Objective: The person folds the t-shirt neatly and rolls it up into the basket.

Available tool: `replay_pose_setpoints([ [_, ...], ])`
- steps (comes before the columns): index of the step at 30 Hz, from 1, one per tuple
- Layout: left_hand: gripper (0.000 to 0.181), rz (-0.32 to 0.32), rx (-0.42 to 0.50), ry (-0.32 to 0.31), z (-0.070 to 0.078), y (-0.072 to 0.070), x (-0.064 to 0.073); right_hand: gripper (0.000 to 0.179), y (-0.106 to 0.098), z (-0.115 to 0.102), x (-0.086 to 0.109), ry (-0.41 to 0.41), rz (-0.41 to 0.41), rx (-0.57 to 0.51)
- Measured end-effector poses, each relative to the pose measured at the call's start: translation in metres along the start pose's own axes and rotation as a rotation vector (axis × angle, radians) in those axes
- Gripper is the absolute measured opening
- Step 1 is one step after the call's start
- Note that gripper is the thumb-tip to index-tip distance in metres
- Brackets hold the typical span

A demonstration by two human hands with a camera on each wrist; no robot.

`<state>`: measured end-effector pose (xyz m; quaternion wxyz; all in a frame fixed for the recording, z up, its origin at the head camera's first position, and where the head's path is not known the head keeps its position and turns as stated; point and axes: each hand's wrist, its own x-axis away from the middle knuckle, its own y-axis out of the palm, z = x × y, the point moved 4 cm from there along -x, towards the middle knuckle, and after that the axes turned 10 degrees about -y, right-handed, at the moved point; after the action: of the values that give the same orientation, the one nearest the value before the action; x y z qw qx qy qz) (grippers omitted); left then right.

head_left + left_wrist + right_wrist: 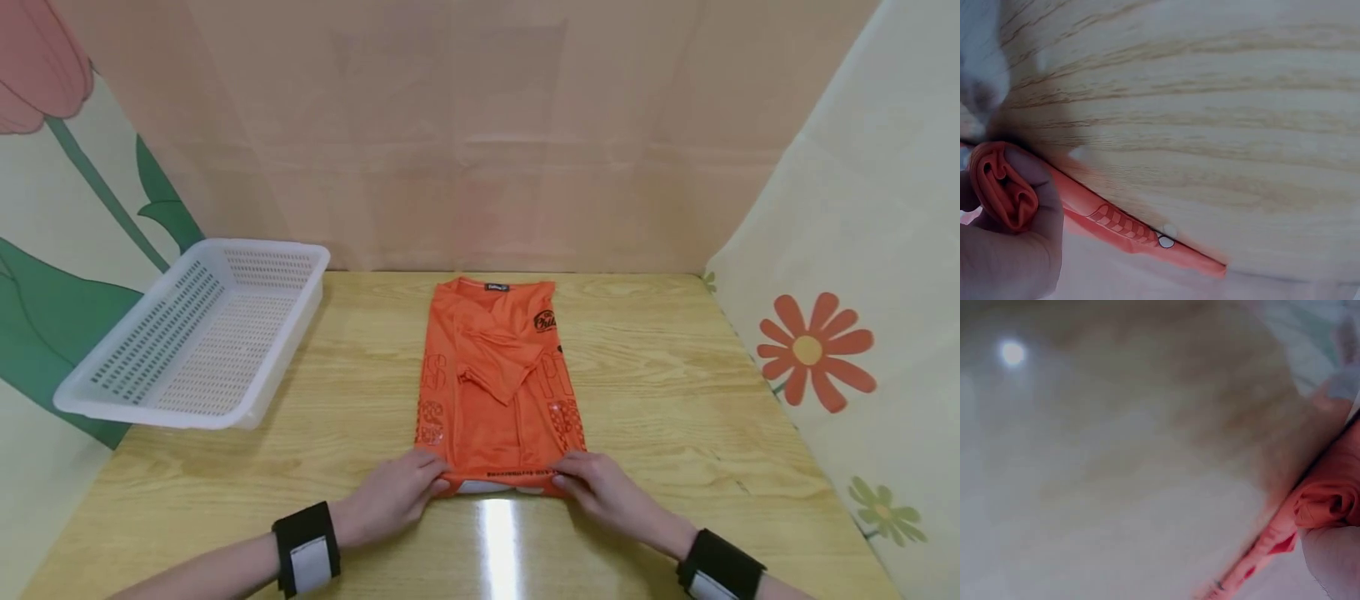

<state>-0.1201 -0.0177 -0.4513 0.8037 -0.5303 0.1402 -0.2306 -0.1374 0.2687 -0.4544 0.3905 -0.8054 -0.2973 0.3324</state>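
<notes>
An orange T-shirt [487,417] lies on the table with its sides and sleeves folded inward and its collar toward the back. Its near edge is rolled up. My left hand [393,496] pinches the left end of that roll, and my right hand [618,496] pinches the right end. In the left wrist view the rolled end [1004,187] shows as a spiral of cloth between thumb and fingers of the left hand [1016,250]. The right wrist view shows the other rolled end [1329,503] above part of the right hand [1338,556].
A white perforated plastic basket [288,367] stands at the left on the wooden table [660,375]. Behind the table hangs a pinkish-brown cloth [487,167]. Flower-printed cloths flank both sides, one with a red flower [806,350]. A bright reflection falls on the table's near part.
</notes>
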Motion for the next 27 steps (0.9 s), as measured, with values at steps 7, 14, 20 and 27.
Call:
replay_pose_setpoints([
  [7, 0.019, -0.077, 0.072, -0.085, -0.004, -0.003, -0.006, 0.042, 0.001, -0.008, 0.003, -0.097, -0.005, 0.337],
  [14, 0.020, -0.074, 0.068, -0.114, -0.003, -0.006, -0.012, 0.037, 0.008, -0.013, 0.009, -0.057, -0.081, 0.633],
  [20, 0.022, -0.092, -0.028, -0.138, -0.001, -0.003, -0.011, 0.035, 0.011, -0.017, 0.007, -0.018, -0.117, 0.629],
  [27, 0.044, 0.024, -0.326, -0.042, 0.009, 0.003, -0.002, 0.036, 0.004, -0.014, -0.004, 0.090, -0.239, 0.455],
])
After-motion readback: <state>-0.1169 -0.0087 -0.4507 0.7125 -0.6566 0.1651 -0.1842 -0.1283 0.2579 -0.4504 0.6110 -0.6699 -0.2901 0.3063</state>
